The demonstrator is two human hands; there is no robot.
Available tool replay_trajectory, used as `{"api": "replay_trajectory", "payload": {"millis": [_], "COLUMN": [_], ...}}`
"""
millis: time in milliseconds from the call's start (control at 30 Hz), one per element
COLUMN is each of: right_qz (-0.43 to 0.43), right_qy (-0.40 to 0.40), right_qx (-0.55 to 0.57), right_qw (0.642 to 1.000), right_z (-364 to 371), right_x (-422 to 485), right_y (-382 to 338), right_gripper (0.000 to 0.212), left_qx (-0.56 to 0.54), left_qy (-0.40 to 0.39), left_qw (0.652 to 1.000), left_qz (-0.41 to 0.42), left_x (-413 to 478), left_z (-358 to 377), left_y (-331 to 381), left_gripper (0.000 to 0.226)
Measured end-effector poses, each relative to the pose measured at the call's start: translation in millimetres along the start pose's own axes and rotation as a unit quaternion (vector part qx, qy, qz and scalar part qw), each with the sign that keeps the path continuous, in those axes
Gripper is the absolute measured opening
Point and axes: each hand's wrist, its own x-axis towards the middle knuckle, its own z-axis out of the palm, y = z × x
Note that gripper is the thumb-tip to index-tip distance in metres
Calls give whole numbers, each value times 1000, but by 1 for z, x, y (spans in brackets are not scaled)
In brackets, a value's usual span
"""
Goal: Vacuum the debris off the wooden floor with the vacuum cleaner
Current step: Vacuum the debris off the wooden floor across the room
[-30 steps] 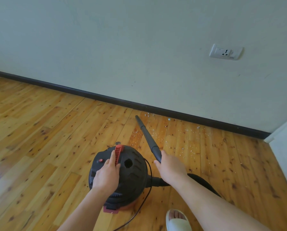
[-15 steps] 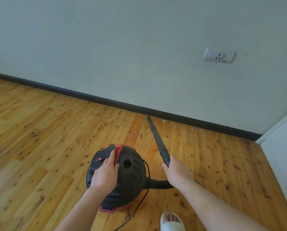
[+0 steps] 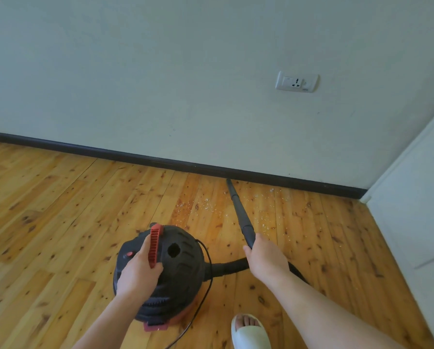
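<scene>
Sweeping step. Right hand: fingers wrapped round the wand. Left hand: fingers curled round the vacuum handle. Debris lies beyond the right fingers. Next, swing the tip sideways.

Wooden floor, black vacuum cleaner standing on it, white debris scattered nearby

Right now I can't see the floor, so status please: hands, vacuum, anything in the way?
Left hand grips handle on vacuum. Right hand grips wand, tip near baseboard. Debris beside wand. Nothing blocking.
</scene>
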Motion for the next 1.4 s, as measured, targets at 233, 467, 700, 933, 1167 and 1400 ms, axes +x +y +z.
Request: {"api": "replay_trajectory", "payload": {"millis": [233,467,700,933,1167,1400], "right_qz": [27,40,60,82,110,121], "right_qy": [-18,-14,0,17,32,15], "right_qx": [18,43,45,38,32,65], "right_qw": [999,998,997,996,993,990], "right_z": [-13,-25,-25,-36,-28,-31], "right_x": [-15,-18,-32,-35,-25,-9], "right_y": [34,50,57,71,81,79], "right_gripper": [53,52,54,49,51,50], "left_qx": [-15,-10,16,16,24,99], "left_qy": [-22,-53,-68,-55,-58,0], "left_qw": [1000,998,992,995,998,995], "left_qz": [6,32,104,76,28,19], "left_x": [-19,-35,-51,-41,-30,-18], "left_z": [5,19,44,35,14,22], "left_y": [13,44,71,67,45,37], "left_gripper": [79,81,84,80,78,69]}}
